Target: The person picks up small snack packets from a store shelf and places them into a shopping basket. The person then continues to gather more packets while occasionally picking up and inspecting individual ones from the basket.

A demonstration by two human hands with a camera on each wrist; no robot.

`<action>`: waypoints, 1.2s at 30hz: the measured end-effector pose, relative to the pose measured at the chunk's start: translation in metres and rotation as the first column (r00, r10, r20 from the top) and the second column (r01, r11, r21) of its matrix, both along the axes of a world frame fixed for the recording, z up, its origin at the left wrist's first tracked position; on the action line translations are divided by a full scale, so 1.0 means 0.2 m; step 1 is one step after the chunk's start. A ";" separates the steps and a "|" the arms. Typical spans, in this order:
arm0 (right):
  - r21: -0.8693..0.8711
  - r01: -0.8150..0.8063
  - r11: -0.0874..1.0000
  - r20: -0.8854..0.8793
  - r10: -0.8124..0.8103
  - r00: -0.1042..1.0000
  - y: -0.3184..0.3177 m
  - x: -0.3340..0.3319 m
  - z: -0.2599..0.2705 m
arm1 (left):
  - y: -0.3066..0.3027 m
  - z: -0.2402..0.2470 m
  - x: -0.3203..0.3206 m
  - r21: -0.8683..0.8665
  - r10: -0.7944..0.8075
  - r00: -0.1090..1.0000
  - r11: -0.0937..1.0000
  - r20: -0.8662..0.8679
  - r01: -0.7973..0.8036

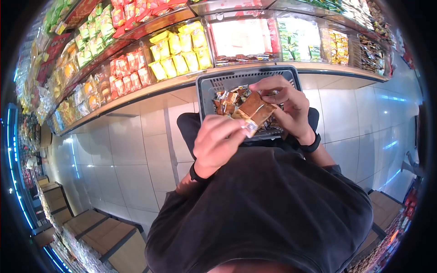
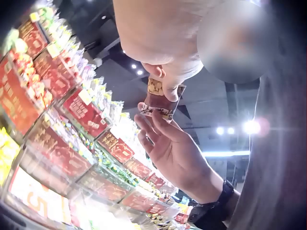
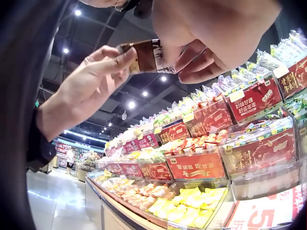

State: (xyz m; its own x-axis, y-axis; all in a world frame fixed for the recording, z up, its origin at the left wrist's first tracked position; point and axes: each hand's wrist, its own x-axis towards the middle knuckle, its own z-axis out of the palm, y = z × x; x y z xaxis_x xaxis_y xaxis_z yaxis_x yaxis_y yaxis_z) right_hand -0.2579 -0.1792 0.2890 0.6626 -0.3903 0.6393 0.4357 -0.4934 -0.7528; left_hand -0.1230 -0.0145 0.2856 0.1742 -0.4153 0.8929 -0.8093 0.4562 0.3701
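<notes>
Both hands hold one small brown and gold wrapped packet (image 1: 253, 109) over a grey plastic basket (image 1: 203, 91). The left hand (image 1: 218, 143) pinches its lower end between thumb and fingers. At the upper end, the right hand (image 1: 291, 107) pinches the other edge. In the left wrist view the packet (image 2: 162, 100) spans from the left hand (image 2: 163, 38) to the right hand (image 2: 180, 155). The right wrist view shows the packet (image 3: 146, 56) stretched between the left hand (image 3: 84, 88) and the right hand (image 3: 211, 33). Several brown packets (image 1: 225, 107) lie inside the basket.
Shelf bins with yellow bags (image 1: 182, 50), red bags (image 1: 127, 73) and green bags (image 1: 93, 43) run beyond the basket. The wooden shelf edge (image 1: 168, 89) passes close behind it. Tiled floor (image 1: 120, 150) and wooden boxes (image 1: 104, 236) are to the left.
</notes>
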 end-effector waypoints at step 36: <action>-0.425 0.408 0.808 -0.124 -0.498 0.858 -0.62 0.77 -0.83 | -0.07 -0.91 0.27 0.426 0.180 0.450 0.729 -0.875 0.536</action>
State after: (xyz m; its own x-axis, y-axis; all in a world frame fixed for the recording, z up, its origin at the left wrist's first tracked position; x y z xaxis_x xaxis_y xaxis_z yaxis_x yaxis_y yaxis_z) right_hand -0.1042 -0.3028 0.1234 0.6090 -0.4447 0.6568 -0.0622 -0.8522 -0.5194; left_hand -0.0681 -0.0280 0.1036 0.4936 -0.8610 -0.1227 0.1447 -0.0578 0.9878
